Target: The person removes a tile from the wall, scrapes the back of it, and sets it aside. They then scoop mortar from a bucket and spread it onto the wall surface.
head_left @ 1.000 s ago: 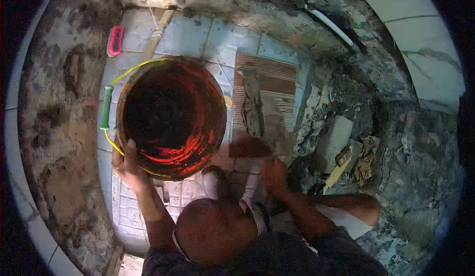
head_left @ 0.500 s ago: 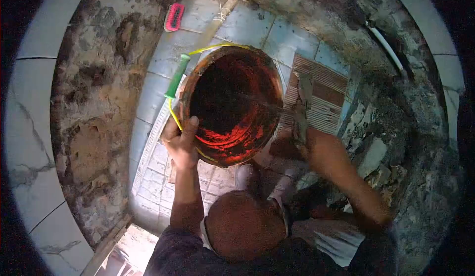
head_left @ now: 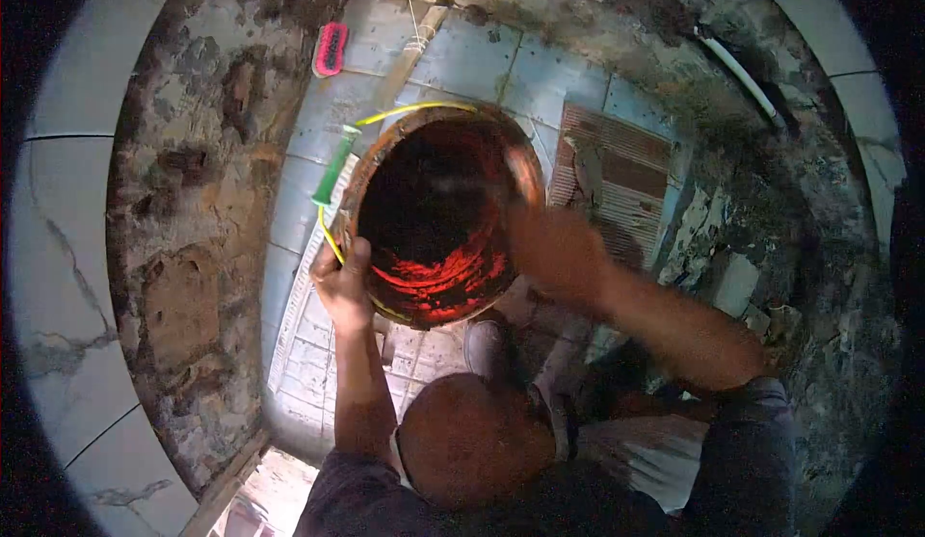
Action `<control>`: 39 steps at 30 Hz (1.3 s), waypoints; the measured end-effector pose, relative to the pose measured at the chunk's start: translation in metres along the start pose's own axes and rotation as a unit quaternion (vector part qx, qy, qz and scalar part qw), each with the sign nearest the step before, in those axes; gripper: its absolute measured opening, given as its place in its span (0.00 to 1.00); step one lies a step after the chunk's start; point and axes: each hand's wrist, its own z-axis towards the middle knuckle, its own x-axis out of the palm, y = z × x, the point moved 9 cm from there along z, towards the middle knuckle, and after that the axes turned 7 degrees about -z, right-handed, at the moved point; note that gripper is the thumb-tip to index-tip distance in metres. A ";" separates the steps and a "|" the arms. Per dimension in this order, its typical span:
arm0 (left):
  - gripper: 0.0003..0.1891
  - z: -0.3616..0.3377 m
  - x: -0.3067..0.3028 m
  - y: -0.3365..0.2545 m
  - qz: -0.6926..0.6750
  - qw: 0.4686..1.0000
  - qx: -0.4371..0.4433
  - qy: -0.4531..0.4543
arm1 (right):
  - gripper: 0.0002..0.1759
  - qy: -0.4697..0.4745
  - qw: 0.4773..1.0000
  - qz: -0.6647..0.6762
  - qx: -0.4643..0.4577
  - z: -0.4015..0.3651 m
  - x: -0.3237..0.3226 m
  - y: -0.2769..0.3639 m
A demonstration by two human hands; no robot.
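A bucket [head_left: 523,166] with a dark, reddish-orange streaked inside is tilted so that its mouth faces the camera. My left hand [head_left: 345,287] grips its rim at the lower left, thumb over the edge. A yellow wire handle with a green grip [head_left: 336,166] hangs along the bucket's left side. My right hand [head_left: 559,258], blurred by motion, is at the bucket's right rim, its fingers curled. What it holds is too smeared to make out.
A pink brush [head_left: 330,50] and a wooden strip [head_left: 409,60] lie on the tiled floor. Ridged brown tiles [head_left: 626,176] are right of the bucket, with rubble [head_left: 737,287] beyond. A white pipe [head_left: 742,77] runs along the rough wall at the upper right.
My right hand has moved left, from over the ridged tiles to the bucket's right rim. The trowel-like tool seen at that hand before no longer shows clearly. My left hand keeps its hold.
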 end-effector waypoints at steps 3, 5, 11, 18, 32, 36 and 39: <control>0.19 0.006 0.009 -0.009 -0.061 0.998 0.005 0.032 | 0.10 -0.044 0.992 0.107 0.057 0.012 0.000 0.010; 0.20 0.014 0.006 -0.003 -0.054 0.997 0.017 0.059 | 0.10 -0.048 0.996 0.073 0.021 0.024 0.034 0.042; 0.22 0.015 0.009 -0.011 -0.069 0.995 0.022 0.063 | 0.10 -0.014 0.996 0.083 -0.032 0.001 0.032 0.038; 0.24 0.016 0.007 -0.009 -0.021 0.996 0.047 0.076 | 0.08 -0.055 0.998 0.032 0.022 0.035 0.071 0.029; 0.16 -0.002 0.020 -0.014 -0.009 0.996 0.056 0.071 | 0.11 -0.170 0.980 0.089 -0.054 -0.017 0.050 0.030; 0.12 -0.016 0.018 -0.022 0.045 0.993 0.107 0.028 | 0.13 0.135 0.990 0.012 -0.030 0.002 0.059 -0.001; 0.18 -0.019 0.035 -0.021 0.098 0.987 0.091 0.092 | 0.12 -0.023 0.999 -0.015 0.021 -0.010 0.080 0.010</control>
